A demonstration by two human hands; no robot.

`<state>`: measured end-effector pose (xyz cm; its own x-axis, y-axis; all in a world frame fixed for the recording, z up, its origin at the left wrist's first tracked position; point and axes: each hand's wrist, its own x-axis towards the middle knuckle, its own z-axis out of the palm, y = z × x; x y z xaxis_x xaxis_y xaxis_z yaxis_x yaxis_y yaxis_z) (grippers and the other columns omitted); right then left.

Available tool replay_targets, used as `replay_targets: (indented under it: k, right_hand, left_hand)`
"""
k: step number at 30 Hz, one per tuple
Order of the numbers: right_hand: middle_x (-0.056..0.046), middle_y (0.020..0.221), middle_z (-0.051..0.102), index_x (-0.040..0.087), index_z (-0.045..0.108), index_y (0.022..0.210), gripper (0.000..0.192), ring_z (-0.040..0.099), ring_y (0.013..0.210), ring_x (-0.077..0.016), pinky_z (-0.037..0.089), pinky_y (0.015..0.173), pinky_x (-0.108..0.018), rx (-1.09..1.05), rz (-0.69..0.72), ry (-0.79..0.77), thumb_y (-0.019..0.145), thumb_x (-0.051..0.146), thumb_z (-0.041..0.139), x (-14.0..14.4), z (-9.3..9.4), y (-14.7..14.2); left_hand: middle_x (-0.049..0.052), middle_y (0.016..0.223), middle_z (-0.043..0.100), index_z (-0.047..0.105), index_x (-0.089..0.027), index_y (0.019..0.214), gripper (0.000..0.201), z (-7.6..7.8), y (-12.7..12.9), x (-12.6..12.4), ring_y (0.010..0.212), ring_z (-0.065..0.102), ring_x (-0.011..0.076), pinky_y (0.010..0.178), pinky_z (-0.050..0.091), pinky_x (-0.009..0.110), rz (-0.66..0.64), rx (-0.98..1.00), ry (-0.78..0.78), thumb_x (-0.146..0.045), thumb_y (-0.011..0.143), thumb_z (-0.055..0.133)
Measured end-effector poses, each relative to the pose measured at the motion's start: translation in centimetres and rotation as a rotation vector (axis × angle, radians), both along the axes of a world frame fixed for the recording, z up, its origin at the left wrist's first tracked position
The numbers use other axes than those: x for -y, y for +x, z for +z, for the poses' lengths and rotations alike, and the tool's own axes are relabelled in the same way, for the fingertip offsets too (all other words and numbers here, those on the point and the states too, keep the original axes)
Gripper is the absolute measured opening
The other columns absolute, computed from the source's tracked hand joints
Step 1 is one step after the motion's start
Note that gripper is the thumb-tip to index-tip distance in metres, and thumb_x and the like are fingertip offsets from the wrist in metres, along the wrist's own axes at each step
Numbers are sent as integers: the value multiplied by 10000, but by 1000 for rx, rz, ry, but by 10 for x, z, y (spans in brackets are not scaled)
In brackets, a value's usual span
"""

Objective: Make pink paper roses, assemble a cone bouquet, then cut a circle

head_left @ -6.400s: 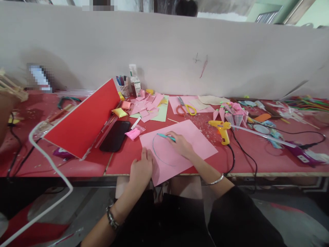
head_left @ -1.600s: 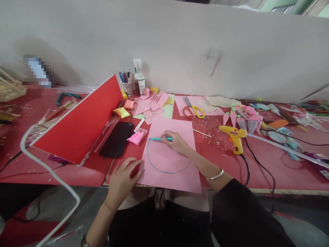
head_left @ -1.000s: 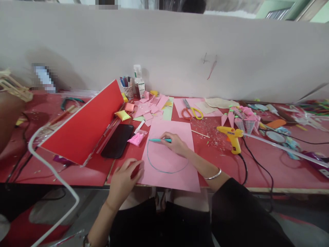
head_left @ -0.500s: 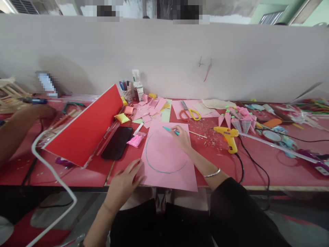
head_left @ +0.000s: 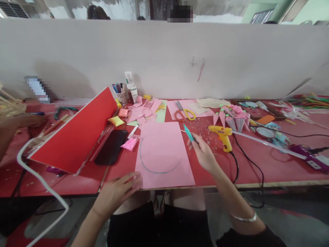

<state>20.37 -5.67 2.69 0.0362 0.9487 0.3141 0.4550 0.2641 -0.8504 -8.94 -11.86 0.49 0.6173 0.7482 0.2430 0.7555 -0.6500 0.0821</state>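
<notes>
A pink paper sheet [head_left: 162, 147] lies flat at the table's front edge, with a teal half-circle line drawn on its lower part. My right hand [head_left: 203, 153] is lifted just off the sheet's right side and grips a teal marker [head_left: 189, 133] that points up and away. My left hand [head_left: 117, 191] rests at the sheet's lower-left corner, fingers spread on the table edge and touching the paper.
A tilted red board [head_left: 77, 132], a black phone [head_left: 111, 147] and a pink packet [head_left: 129, 144] lie to the left. Orange-yellow scissors [head_left: 183, 112], pink scraps and a pen cup sit behind. A yellow glue gun [head_left: 221, 133] with its black cord is right. Another person's arm [head_left: 10, 127] is far left.
My right hand lifted the marker off the pink sheet and moved right, past its edge. The left hand stays at the lower-left corner. The drawn arc looks unchanged.
</notes>
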Motion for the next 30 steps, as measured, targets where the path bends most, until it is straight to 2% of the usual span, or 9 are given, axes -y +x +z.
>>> replay_targets:
  k: [3, 6, 8, 13, 17, 23, 25, 27, 30]
  right_hand:
    - [-85, 906, 614, 195, 533, 1017, 278, 573, 809, -192, 440, 700, -315, 208, 47, -3, 803, 265, 370, 26, -6, -7]
    - [-97, 964, 619, 178, 525, 1065, 317, 576, 809, -200, 444, 713, -320, 445, 349, -7, 771, 293, 497, 47, -6, -23]
    - [-111, 960, 621, 157, 516, 1093, 406, 568, 837, -229, 437, 727, -348, 605, 424, 56, 730, 330, 577, 52, -7, -33]
    - [-76, 783, 634, 169, 593, 900, 181, 567, 727, -202, 414, 634, -306, 705, 351, 166, 759, 127, 488, 41, -16, -31]
    - [-53, 745, 636, 194, 589, 798, 209, 575, 705, -179, 424, 622, -280, 450, 217, 168, 759, 87, 413, 36, -23, -10]
    - [-28, 670, 608, 198, 588, 769, 193, 567, 636, -146, 444, 568, -239, 126, 174, 228, 747, 90, 430, 39, -25, 10]
    - [-23, 644, 596, 195, 593, 744, 175, 560, 603, -132, 444, 550, -225, 88, 206, 268, 753, 92, 451, 40, -25, 15]
    - [-17, 625, 584, 195, 595, 720, 170, 552, 572, -118, 439, 529, -212, 72, 219, 285, 757, 89, 468, 42, -25, 19]
    - [-13, 630, 584, 201, 600, 731, 172, 552, 570, -110, 435, 526, -203, 57, 234, 285, 769, 92, 473, 47, -26, 28]
  left_hand:
    - [-6, 835, 706, 651, -261, 839, 433, 2, 10, 0, 685, 645, 107, 564, 451, 208, -65, -25, 140, -98, 861, 251]
    - [-16, 739, 699, 648, -231, 792, 489, 4, 29, -1, 592, 621, 93, 543, 412, 226, -91, 1, 256, -48, 862, 201]
    - [-11, 681, 689, 644, -205, 733, 488, 5, 44, -5, 556, 608, 96, 529, 389, 243, -76, 54, 324, -71, 879, 198]
    - [-19, 660, 689, 631, -190, 672, 467, 6, 76, -17, 562, 611, 87, 502, 352, 248, -52, 250, 349, -206, 915, 232]
    - [-5, 631, 685, 635, -195, 645, 410, 6, 70, -24, 576, 614, 102, 541, 401, 226, 62, 473, 113, -388, 867, 349]
    - [83, 735, 695, 644, -167, 664, 557, 12, 53, -47, 737, 615, 188, 602, 457, 254, 546, 903, -667, -611, 734, 315]
    - [90, 729, 687, 646, -146, 730, 575, 16, 58, -60, 611, 582, 152, 503, 409, 220, 615, 1013, -829, -613, 727, 311]
    - [80, 654, 669, 635, -123, 768, 531, 20, 68, -73, 359, 388, 70, 381, 274, 195, 630, 1035, -990, -565, 742, 342]
    - [18, 517, 591, 610, -124, 732, 418, 20, 81, -90, 300, 211, 36, 360, 175, 196, 713, 1028, -1048, -463, 767, 369]
